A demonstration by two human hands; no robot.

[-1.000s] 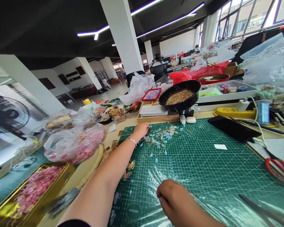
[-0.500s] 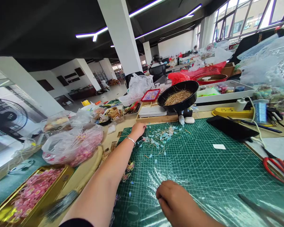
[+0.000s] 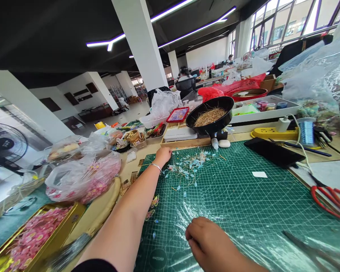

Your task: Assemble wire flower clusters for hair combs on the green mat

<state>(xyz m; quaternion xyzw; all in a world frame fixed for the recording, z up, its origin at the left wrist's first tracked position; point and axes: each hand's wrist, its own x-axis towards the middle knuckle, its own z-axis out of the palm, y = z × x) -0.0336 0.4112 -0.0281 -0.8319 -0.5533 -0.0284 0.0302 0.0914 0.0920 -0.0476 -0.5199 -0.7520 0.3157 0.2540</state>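
Observation:
My left hand (image 3: 163, 155) is stretched far forward to the upper left of the green cutting mat (image 3: 243, 196), with its fingers curled closed. Whatever it pinches, if anything, is hidden. Just right of it lies a loose pile of pale blue leaf-shaped pieces (image 3: 191, 164) on thin gold wires. Low over the near part of the mat, my right hand (image 3: 205, 238) is curled into a loose fist, its fingertips tucked out of sight. Butterfly pieces (image 3: 155, 201) and a few blue drops (image 3: 154, 235) lie beside my left forearm.
A black bowl of gold wire pins (image 3: 211, 117) stands behind the mat. Red-handled scissors (image 3: 330, 200), a black phone-like slab (image 3: 274, 152) and dark tweezers-like tool (image 3: 308, 247) lie right. Left are a brush (image 3: 73, 245), a gold tray (image 3: 81, 211) of pink flowers and gold combs (image 3: 125, 186).
The view has shifted slightly, so the surroundings sit a little further left. Both hands keep nearly the same place and closed pose.

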